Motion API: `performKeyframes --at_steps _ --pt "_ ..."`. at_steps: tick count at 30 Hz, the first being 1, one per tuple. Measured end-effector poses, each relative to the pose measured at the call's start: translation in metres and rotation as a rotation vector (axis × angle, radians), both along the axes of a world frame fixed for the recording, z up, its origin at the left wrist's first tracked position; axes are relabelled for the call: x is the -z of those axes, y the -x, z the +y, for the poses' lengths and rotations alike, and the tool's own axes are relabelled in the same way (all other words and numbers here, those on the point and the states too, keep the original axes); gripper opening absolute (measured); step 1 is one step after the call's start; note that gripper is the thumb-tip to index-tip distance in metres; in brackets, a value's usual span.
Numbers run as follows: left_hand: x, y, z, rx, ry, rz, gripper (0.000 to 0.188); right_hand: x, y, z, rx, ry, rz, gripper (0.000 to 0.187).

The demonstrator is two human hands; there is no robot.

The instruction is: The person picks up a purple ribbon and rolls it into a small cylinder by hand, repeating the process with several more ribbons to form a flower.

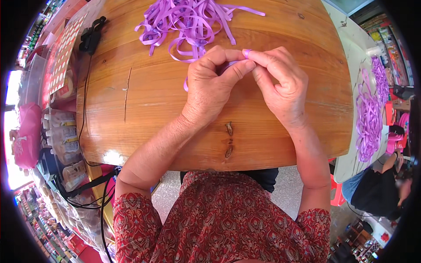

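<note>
My left hand [209,83] and my right hand [283,83] meet over the far middle of the wooden table, thumbs and forefingers pinched close together. Between them is a purple ribbon [247,53], a bit of it looped up at the fingertips. Part of the ribbon runs through my left hand, and a curl shows at that hand's left side. Whether the loop is knotted is too small to tell. Just beyond my hands lies a heap of purple ribbons [188,19], with darker purple bits among them.
On the left of the wooden table [166,105] lie a thin twisted wire or cord [126,94] and a black clip-like device [91,37] with a cable. A pale side table at right holds more purple ribbons [368,120]. Another person [377,190] sits at far right.
</note>
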State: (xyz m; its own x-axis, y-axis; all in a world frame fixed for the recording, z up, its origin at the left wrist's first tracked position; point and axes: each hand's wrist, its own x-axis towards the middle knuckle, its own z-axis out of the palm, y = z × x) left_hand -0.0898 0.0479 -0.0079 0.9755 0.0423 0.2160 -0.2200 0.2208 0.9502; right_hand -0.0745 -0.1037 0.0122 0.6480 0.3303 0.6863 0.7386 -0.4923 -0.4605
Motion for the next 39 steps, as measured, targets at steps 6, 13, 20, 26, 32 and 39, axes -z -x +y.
performKeyframes --at_steps 6,13,20,26,32,39 --pt "-0.001 0.0 0.006 -0.012 -0.059 0.003 0.005 -0.001 0.006 0.005 0.033 -0.024 0.082 0.028" --pt "-0.016 0.007 0.007 0.046 0.082 0.185 0.005 -0.008 0.005 -0.001 -0.192 -0.346 0.619 0.025" --pt "-0.016 0.005 0.012 0.115 0.035 0.265 0.008 -0.012 0.006 -0.006 -0.042 0.115 0.115 0.023" --pt "-0.016 0.002 0.011 0.121 -0.087 0.3 0.01 -0.012 0.002 -0.009 0.01 0.336 -0.28 0.029" --pt "-0.024 -0.005 0.028 0.338 -0.072 0.406 0.013 -0.016 -0.003 -0.015 -0.162 0.255 -0.317 0.034" --pt "-0.022 -0.004 0.023 0.366 -0.075 0.388 0.015 -0.019 -0.006 -0.021 -0.09 0.213 -0.247 0.033"
